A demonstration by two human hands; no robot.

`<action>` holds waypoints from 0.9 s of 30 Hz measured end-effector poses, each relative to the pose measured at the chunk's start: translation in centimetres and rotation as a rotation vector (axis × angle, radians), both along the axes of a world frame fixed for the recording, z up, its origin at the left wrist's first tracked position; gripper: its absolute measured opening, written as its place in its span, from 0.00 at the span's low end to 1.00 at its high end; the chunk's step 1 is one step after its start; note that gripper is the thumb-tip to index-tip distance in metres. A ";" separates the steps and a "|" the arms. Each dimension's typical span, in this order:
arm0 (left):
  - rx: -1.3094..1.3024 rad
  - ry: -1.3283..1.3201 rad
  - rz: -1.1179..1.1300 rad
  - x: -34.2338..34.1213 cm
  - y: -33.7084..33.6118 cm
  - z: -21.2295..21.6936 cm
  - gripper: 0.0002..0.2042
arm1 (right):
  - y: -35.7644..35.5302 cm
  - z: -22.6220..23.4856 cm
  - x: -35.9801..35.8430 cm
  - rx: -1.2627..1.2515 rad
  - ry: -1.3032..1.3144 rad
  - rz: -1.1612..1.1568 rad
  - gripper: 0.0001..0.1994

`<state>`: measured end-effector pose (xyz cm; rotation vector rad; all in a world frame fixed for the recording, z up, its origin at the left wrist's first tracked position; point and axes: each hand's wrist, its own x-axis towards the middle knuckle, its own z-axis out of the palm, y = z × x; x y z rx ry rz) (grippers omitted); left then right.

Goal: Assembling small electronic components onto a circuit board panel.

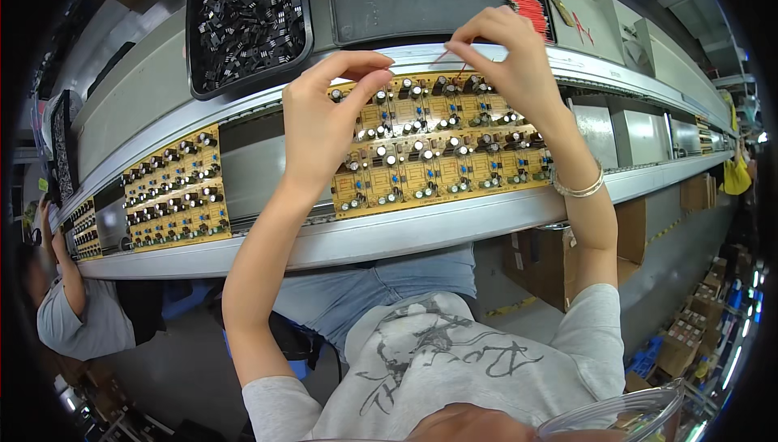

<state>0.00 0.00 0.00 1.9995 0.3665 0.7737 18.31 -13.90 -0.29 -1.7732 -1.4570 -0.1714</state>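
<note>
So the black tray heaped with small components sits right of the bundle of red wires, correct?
Not quite, the side is wrong: in the head view, the black tray heaped with small components sits left of the bundle of red wires.

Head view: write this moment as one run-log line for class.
left hand: thumb near forefinger by circuit board, hold unclear | right hand: pinching red wire | nearby: red bundle, tray of black parts

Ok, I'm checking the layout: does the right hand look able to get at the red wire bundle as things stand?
Probably yes: the right hand appears close to the red wire bundle, with nothing visible blocking the way, though it seems to be pinching a thin red wire.
</note>
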 end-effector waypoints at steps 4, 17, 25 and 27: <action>0.009 -0.003 -0.006 -0.2 -0.2 0.2 0.07 | 0.4 -0.8 -0.4 -0.134 -0.243 -0.011 0.07; 0.013 -0.011 0.002 -0.4 0.1 0.3 0.07 | 0.7 -1.2 -0.5 -0.146 -0.252 -0.024 0.07; 0.011 -0.015 -0.003 -0.5 0.3 0.2 0.07 | 0.7 -1.2 -0.3 -0.141 -0.265 -0.024 0.07; 0.010 -0.017 -0.003 -0.5 0.3 0.3 0.07 | 0.7 -1.2 -0.3 -0.140 -0.265 -0.022 0.07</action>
